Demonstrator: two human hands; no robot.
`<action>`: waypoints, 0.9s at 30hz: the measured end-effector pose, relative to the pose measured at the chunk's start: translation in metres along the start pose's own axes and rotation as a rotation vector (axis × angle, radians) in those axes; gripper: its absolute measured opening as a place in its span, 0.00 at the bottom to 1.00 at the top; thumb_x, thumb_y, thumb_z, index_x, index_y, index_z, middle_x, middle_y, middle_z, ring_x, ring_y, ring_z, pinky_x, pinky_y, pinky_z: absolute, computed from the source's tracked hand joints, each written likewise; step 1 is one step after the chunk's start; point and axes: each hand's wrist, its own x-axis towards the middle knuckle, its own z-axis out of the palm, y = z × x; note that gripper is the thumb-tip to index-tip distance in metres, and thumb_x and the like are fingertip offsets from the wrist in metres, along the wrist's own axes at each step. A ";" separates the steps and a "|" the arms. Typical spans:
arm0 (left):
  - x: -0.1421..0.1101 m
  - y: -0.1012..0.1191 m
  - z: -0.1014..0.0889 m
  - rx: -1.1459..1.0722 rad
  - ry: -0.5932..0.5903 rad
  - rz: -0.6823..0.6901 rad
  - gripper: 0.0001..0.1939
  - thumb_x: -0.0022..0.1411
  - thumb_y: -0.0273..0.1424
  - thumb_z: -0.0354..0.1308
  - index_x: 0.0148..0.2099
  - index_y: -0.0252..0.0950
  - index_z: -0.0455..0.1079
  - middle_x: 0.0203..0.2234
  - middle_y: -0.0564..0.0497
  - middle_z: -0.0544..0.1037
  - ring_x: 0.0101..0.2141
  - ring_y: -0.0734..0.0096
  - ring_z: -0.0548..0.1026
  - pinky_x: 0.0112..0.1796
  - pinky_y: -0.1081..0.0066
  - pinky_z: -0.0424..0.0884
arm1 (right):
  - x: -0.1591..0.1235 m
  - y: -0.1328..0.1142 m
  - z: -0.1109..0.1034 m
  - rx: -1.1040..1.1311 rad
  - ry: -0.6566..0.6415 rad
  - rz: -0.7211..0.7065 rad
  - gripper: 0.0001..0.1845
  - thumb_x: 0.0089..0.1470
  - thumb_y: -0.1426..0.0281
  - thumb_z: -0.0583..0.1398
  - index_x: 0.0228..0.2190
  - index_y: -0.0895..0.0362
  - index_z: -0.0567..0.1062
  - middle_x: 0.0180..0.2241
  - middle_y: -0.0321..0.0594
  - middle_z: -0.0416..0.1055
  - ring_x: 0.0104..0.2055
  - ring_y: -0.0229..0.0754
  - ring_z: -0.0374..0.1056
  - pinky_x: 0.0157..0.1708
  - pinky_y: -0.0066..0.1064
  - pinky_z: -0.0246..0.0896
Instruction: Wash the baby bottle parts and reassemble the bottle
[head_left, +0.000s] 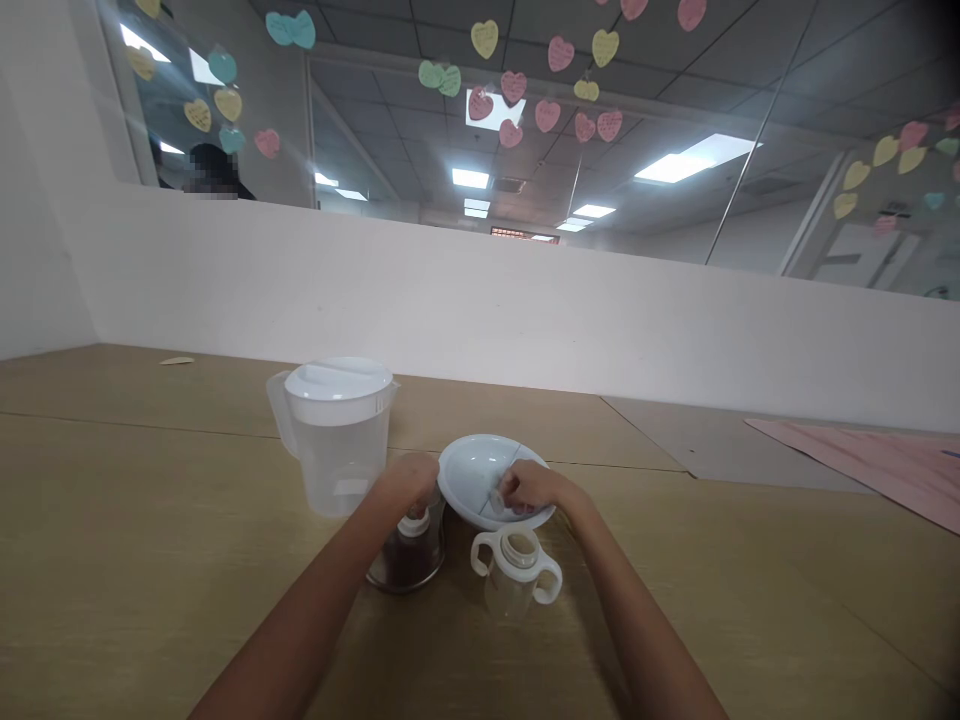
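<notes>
Both hands down among the bottle parts, and here's the two-handled baby bottle [514,578] standing open-topped, right in front of the white bowl [471,468]!
Right hand [531,485] over the bowl, fingers curled round a small clear piece [496,498]; left hand [411,482] dips into a round, dark-looking vessel [409,562] beside it, fingers by a white ring-shaped piece [413,524], though blur means I cannot tell whether it grips. The bottle shows a see-through body, white collar and curved handles; left of it, a frosted plastic pitcher [345,450] under a white lid. All on a wood-grained tabletop [187,560], seams running across, pink cloth [885,465] at far right, smooth white wall [525,310] behind, heart-shaped notes [484,39] dotting the glass above!
</notes>
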 end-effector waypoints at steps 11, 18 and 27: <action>-0.017 0.009 -0.047 0.091 0.067 0.036 0.09 0.47 0.21 0.50 0.28 0.34 0.71 0.27 0.46 0.76 0.29 0.65 0.72 0.29 0.71 0.64 | -0.076 -0.060 -0.069 0.379 0.442 -0.268 0.11 0.50 0.64 0.55 0.33 0.59 0.68 0.29 0.41 0.72 0.23 0.34 0.67 0.18 0.22 0.60; -0.037 0.034 -0.076 -0.095 0.545 0.345 0.15 0.58 0.28 0.44 0.43 0.38 0.68 0.40 0.49 0.74 0.40 0.66 0.70 0.41 0.69 0.64 | -0.126 -0.099 -0.071 0.336 0.314 -0.364 0.09 0.50 0.66 0.56 0.33 0.58 0.70 0.28 0.39 0.72 0.24 0.34 0.67 0.20 0.22 0.60; -0.049 0.052 -0.082 -0.319 0.550 0.382 0.14 0.60 0.35 0.45 0.33 0.36 0.70 0.30 0.53 0.76 0.32 0.71 0.71 0.33 0.73 0.64 | -0.120 -0.103 -0.057 0.144 0.005 -0.353 0.08 0.51 0.70 0.54 0.32 0.55 0.73 0.27 0.36 0.72 0.25 0.33 0.66 0.23 0.23 0.60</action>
